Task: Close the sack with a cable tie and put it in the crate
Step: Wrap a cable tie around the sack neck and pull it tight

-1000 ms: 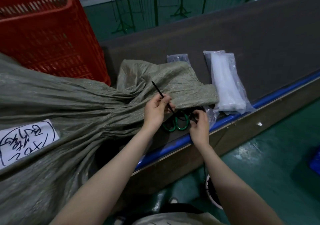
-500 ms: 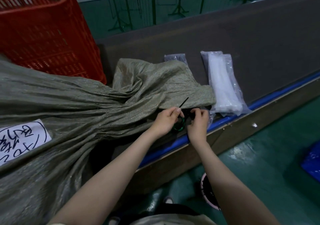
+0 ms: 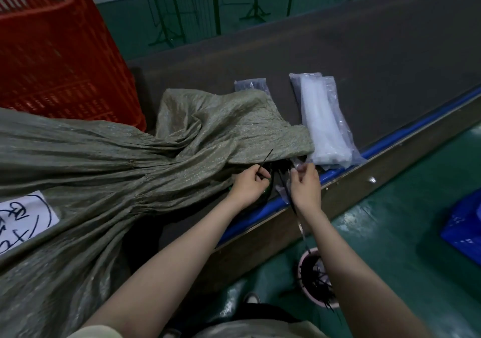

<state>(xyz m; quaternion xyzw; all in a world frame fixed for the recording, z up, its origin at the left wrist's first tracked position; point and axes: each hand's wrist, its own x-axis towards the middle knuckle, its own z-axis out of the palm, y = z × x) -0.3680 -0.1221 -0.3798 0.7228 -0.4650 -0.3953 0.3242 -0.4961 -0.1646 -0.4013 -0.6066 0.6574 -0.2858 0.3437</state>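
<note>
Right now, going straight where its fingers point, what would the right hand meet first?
Probably the sack, its folded flap just beyond the right hand; the white cable-tie pack lies further right. Depth unclear.

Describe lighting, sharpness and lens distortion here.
Head view: dim, flat indoor light, no hard glare; wide-lens stretch toward the corners; deep shadow under the grey-green woven sack's mouth hides what lies there; the left hand, gripping a thin black cable tie, and the right hand, pinching a clear plastic bag, look slightly soft.
</note>
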